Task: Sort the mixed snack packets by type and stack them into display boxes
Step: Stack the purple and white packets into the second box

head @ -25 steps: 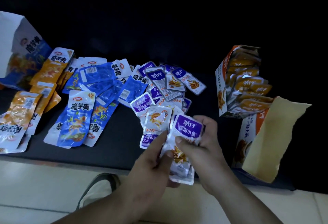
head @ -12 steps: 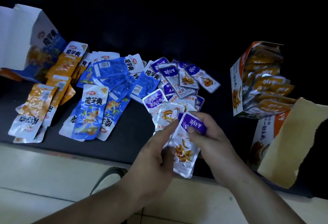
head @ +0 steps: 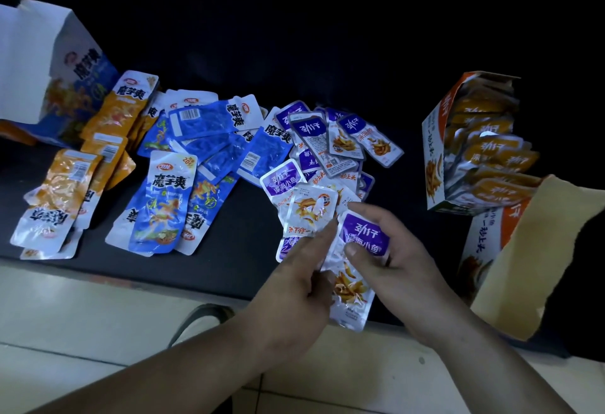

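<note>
Both my hands hold a small stack of purple fish packets (head: 355, 263) over the table's front edge. My right hand (head: 389, 259) grips the stack's upper end, thumb on the purple label. My left hand (head: 301, 279) pinches the stack's left side. More purple packets (head: 330, 148) lie in a loose pile just behind. Blue packets (head: 170, 204) lie left of centre and orange packets (head: 65, 181) at the far left. An orange display box (head: 435, 151) at the right is filled with several orange fish packets.
A blue and white display box (head: 42, 73) stands open at the back left. The orange box's torn brown flap (head: 530, 249) juts out at the right, close to my right wrist. The black table (head: 229, 249) ends at a pale tiled floor (head: 82, 315).
The camera has shifted slightly, so the scene sits a little differently in view. My hands keep holding the purple stack, with the fingers shifted a little on it.
</note>
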Motion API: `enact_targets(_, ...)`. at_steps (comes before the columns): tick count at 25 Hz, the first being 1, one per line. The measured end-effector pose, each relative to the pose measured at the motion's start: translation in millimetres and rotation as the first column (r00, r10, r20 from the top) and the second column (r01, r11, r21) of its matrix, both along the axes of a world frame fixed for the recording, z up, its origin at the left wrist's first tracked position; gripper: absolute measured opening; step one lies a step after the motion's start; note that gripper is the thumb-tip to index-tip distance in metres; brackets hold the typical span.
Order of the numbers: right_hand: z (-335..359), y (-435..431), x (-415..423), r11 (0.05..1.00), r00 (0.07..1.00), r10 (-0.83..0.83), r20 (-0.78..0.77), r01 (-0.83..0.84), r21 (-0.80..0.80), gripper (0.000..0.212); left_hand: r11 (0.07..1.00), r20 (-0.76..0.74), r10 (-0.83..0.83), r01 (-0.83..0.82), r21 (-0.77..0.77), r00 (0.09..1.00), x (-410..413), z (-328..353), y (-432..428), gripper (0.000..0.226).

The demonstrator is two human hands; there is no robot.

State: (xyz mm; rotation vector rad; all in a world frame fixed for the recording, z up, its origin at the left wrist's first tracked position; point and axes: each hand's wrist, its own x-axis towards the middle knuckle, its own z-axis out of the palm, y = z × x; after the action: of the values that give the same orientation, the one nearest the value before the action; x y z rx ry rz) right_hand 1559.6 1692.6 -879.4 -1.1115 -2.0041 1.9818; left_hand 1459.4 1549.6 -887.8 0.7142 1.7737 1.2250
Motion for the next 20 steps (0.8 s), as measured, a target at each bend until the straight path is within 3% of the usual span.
enact_targets(1, -1.9, 2.2, 1.3, 0.999, 0.999, -0.045, -0.001, 0.045, 0.007, 0.050, 1.000, -0.028, 0.008, -0.008, 0.014, 1.000, -4.7, -2.5, 2.5, 0.055)
enact_targets(3, -6.0, 8.9, 5.1, 0.983, 0.984, -0.178, 0.017, 0.177, 0.044, 0.049, 0.986, -0.343, 0.152, -0.167, -0.014, 0.927, -28.2, -13.3, 5.7, 0.040)
enact_targets(5, -12.1, 14.3, 10.7, 0.963, 0.964, -0.264, 0.035, 0.261, 0.060, 0.048, 0.947, -0.613, 0.111, -0.271, -0.174, 0.782, -49.6, -19.2, 8.5, 0.059)
enact_targets(6, -15.1, 14.3, 13.6, 0.961, 0.961, -0.273, 0.038, 0.271, 0.051, 0.048, 0.915, -0.638, 0.006, -0.262, -0.308, 0.770, -54.3, -18.3, 11.4, 0.077)
enact_targets(8, -18.9, 10.3, 17.3, 0.962, 0.962, -0.270, 0.030, 0.269, 0.042, 0.046, 0.838, -0.629, -0.229, -0.177, -0.515, 0.743, -52.9, -15.4, 20.9, 0.101)
enact_targets(10, -20.4, 4.7, 18.2, 0.966, 0.967, -0.253, 0.006, 0.252, 0.058, 0.044, 0.843, -0.629, -0.262, -0.144, -0.519, 0.732, -50.7, -20.2, 26.7, 0.106)
enact_targets(14, -16.6, 1.9, 20.4, 0.985, 0.987, -0.161, 0.009, 0.160, 0.057, 0.048, 0.950, -0.547, 0.006, -0.176, -0.259, 0.837, -53.2, -17.4, 16.8, 0.083)
enact_targets(18, -16.5, 3.1, 21.8, 0.986, 0.989, -0.148, 0.023, 0.146, 0.078, 0.045, 0.968, -0.443, 0.193, -0.244, -0.059, 0.875, -56.2, 5.9, 11.5, 0.066)
enact_targets(20, -16.8, 2.7, 20.8, 0.977, 0.979, -0.203, 0.010, 0.202, 0.069, 0.042, 0.969, -0.321, 0.217, -0.243, -0.042, 0.922, -47.6, 20.0, 14.3, 0.042)
